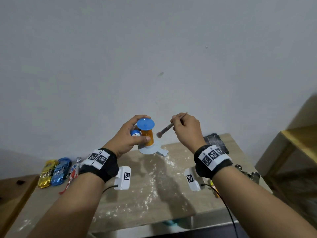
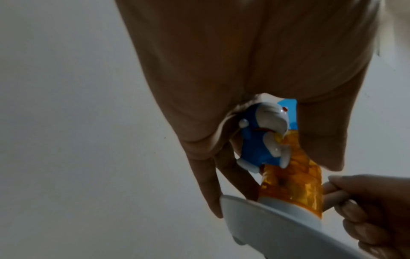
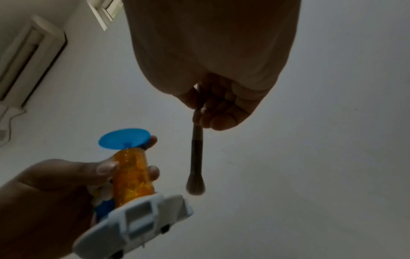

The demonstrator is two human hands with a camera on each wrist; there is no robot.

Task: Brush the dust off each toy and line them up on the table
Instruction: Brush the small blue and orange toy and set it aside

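My left hand (image 1: 132,133) grips a toy (image 1: 148,134) above the table: an orange see-through column (image 2: 295,177) with a blue disc (image 3: 124,138) on top, a pale blue-grey base (image 3: 142,219) and a small blue-and-white cat figure (image 2: 261,138) against the column. The thumb lies across the column's front and the fingers wrap behind it. My right hand (image 1: 183,127) pinches a thin brush (image 1: 167,127) by its handle. The brush's bristle head (image 3: 195,187) hangs just right of the column, a small gap away.
White powder is scattered over the wooden table (image 1: 154,186). At the left lie a gold toy car (image 1: 47,173), a blue toy car (image 1: 61,170) and a red-white figure (image 1: 72,176). A dark cloth (image 1: 216,141) lies far right, a dark toy (image 1: 248,173) near the right edge. A wooden shelf (image 1: 291,152) stands beside it.
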